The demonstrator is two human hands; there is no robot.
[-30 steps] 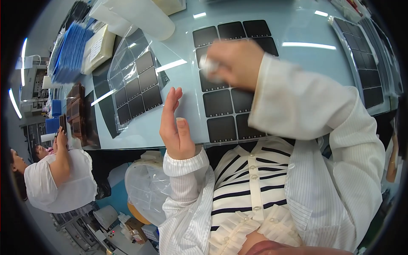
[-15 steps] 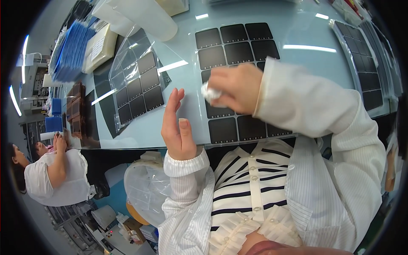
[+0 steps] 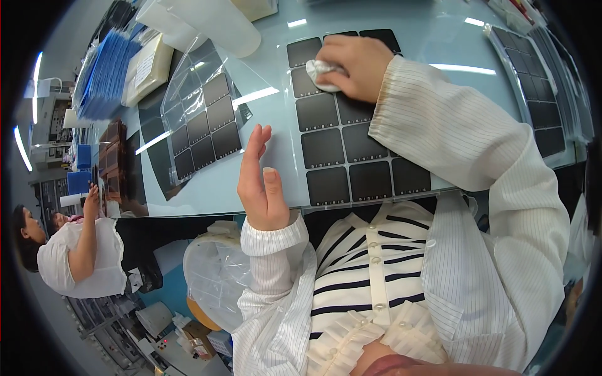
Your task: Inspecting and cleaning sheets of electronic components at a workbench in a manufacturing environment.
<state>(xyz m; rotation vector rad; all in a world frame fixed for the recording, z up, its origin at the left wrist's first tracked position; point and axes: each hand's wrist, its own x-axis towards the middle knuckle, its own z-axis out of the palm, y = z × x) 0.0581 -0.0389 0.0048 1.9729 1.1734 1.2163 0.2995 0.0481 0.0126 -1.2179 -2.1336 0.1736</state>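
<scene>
On the pale blue table (image 3: 439,37), the sheet of dark square panels (image 3: 351,147) is laid flat, glossy and edge to edge. The right hand (image 3: 357,66) has been moved from mid-sheet to its far corner, fingers pinched around a white cloth wad (image 3: 321,74). The left hand (image 3: 260,182) is kept open, fingers together, edge-on beside the sheet.

right hand (image 3: 354,62) covers most of the white cloth (image 3: 320,69), only a wad shows at 9 o'clock of the fist. Its sleeve (image 3: 439,125) hides the 3 o'clock squares of the dark panel sheet (image 3: 332,150). Second panel strip (image 3: 539,94) at 2 o'clock is cut off by the rim. Bench clutter at 10 o'clock too small to tell.
</scene>
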